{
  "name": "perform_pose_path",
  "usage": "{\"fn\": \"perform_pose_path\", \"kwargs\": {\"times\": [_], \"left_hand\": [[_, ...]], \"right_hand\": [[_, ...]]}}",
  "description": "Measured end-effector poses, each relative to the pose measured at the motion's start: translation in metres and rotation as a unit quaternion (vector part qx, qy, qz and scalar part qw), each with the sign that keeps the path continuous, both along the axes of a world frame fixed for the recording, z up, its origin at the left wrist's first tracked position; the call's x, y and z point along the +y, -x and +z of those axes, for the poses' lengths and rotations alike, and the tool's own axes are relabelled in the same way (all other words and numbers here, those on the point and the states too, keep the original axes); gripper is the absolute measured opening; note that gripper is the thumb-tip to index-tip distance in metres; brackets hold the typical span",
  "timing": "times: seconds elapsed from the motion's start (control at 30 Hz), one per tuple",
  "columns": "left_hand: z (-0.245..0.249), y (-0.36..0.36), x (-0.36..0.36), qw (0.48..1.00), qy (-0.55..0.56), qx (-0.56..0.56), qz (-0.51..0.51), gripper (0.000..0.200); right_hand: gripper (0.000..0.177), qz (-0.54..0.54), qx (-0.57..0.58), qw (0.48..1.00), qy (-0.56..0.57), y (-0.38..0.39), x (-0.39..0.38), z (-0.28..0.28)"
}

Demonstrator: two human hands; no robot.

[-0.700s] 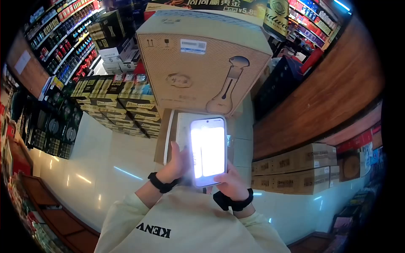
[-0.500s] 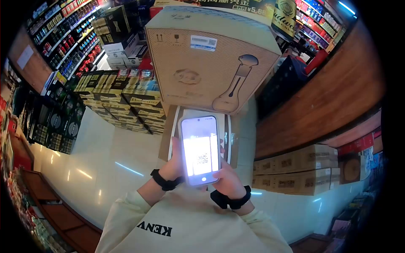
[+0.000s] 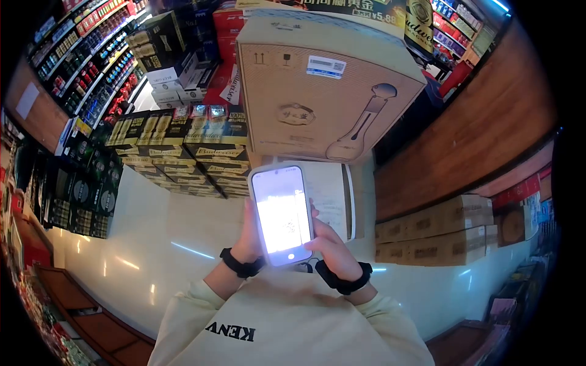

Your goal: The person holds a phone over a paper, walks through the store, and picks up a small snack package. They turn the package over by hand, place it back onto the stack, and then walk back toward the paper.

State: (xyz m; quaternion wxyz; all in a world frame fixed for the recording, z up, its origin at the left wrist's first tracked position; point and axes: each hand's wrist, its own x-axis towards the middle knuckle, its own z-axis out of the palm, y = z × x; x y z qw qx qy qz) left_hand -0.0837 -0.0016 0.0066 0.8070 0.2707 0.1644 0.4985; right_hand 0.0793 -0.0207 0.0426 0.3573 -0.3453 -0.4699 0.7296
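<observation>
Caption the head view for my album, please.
Both hands hold a bright smartphone before a large cardboard box in a shop.

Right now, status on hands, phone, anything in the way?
Left hand and right hand on phone. Screen lit, facing the wearer, partly washed out. Big carton just beyond; nothing covering the screen except right thumb at its edge.

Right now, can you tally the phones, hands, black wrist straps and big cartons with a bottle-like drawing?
Phone: 1
Left hand, right hand: 2
Left strap, right strap: 2
Big carton: 1
Total: 6
</observation>
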Motion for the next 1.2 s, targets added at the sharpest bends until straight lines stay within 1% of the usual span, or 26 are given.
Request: {"fn": "perform_pose_path", "kwargs": {"times": [0.1,0.17,0.2,0.27,0.3,0.37,0.4,0.47,0.5,0.6,0.63,0.73,0.77,0.83,0.93,1.03,1.07,1.1,1.13,1.2], "left_hand": [[-0.010,0.025,0.004,0.998,-0.020,-0.044,-0.034,0.105],[-0.010,0.041,0.008,0.997,-0.026,-0.053,-0.049,0.105],[-0.010,0.049,0.009,0.996,-0.028,-0.057,-0.058,0.104],[-0.010,0.062,0.013,0.997,-0.050,-0.024,-0.059,0.104],[-0.011,0.068,0.014,0.996,-0.059,-0.008,-0.060,0.103],[-0.008,0.080,0.010,0.998,-0.015,0.046,-0.043,0.102],[-0.007,0.085,0.008,0.997,0.008,0.074,-0.035,0.101],[-0.022,0.092,0.014,0.999,-0.006,0.014,-0.052,0.100],[-0.032,0.094,0.019,0.998,-0.014,-0.017,-0.060,0.099],[-0.059,0.106,0.034,0.996,0.089,-0.014,-0.008,0.088],[-0.067,0.110,0.039,0.992,0.123,-0.007,0.016,0.076],[-0.112,0.121,0.059,0.987,0.141,0.059,0.040,0.070],[-0.127,0.122,0.066,0.985,0.162,0.049,0.045,0.066],[-0.142,0.121,0.071,0.980,0.188,0.056,0.033,0.065],[-0.153,0.113,0.072,0.975,0.213,0.066,0.016,0.064],[-0.161,0.102,0.076,0.969,0.242,0.057,0.008,0.064],[-0.163,0.098,0.077,0.966,0.253,0.052,0.006,0.064],[-0.162,0.094,0.078,0.971,0.235,0.043,-0.013,0.066],[-0.160,0.090,0.079,0.970,0.238,0.054,-0.006,0.067],[-0.155,0.083,0.078,0.967,0.243,0.076,0.012,0.070]], "right_hand": [[0.049,-0.005,-0.016,0.999,0.031,0.020,0.002,0.001],[0.044,-0.016,-0.031,0.997,0.065,0.035,0.002,0.003],[0.043,-0.022,-0.052,0.996,0.063,0.042,0.003,0.002],[0.042,-0.036,-0.094,0.993,0.063,0.055,0.005,-0.003],[0.043,-0.050,-0.111,0.992,0.041,0.062,0.006,-0.006],[0.047,-0.078,-0.147,0.986,-0.001,0.073,0.009,-0.015],[0.045,-0.077,-0.151,0.985,0.006,0.075,0.010,-0.023],[0.042,-0.077,-0.159,0.984,0.018,0.072,0.013,-0.039],[0.043,-0.073,-0.204,0.976,-0.018,0.068,0.015,-0.039],[0.041,-0.114,-0.355,0.920,-0.122,0.052,0.029,-0.080],[0.033,-0.152,-0.415,0.891,-0.110,0.049,0.033,-0.091],[0.033,-0.173,-0.570,0.797,-0.092,0.043,0.046,-0.115],[0.030,-0.186,-0.604,0.766,-0.116,0.041,0.048,-0.131],[0.028,-0.205,-0.667,0.697,-0.163,0.040,0.054,-0.164],[0.027,-0.188,-0.666,0.708,-0.140,0.037,0.057,-0.188],[0.018,-0.185,-0.678,0.678,-0.215,0.027,0.055,-0.205],[0.019,-0.175,-0.669,0.687,-0.224,0.022,0.051,-0.208],[0.021,-0.166,-0.660,0.695,-0.232,0.016,0.046,-0.209],[0.023,-0.157,-0.650,0.703,-0.242,0.009,0.042,-0.209],[0.036,-0.106,-0.625,0.739,-0.227,-0.002,0.027,-0.201]]}}
